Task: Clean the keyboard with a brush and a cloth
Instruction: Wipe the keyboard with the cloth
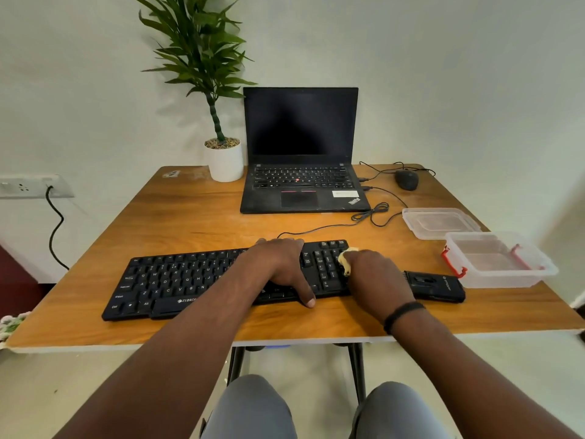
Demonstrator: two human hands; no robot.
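The black keyboard point(190, 280) lies flat near the front edge of the wooden table point(190, 217), a little left of the middle, and its thin cable point(316, 229) runs back toward the laptop point(300, 172). The left hand point(281, 267) lies across its right half, fingers hooked over the far edge and thumb at the near edge, so it grips the keyboard and steadies it. The right hand point(376, 277) is over the number pad, fingers closed around a small yellow cloth point(346, 259) that it presses on the keys.

I judge that the keyboard is light and stiff, so it can slide on the smooth wood if nobody holds it; the long edges are the good place to hold. The keys are small and could pop out under hard rubbing. The cloth is soft and thin, and it folds easily into the gaps.

Just beside the right end of the keyboard lies a black brush point(435, 285), bristles toward the keyboard, and next to it is a clear plastic box point(500, 261) with red clips, its lid point(440, 221) behind. So the right side is crowded, and a wide wipe there may knock the brush. On the left, the table is bare wood. Behind, a mouse point(406, 179) and a potted plant point(223, 153) are well apart.
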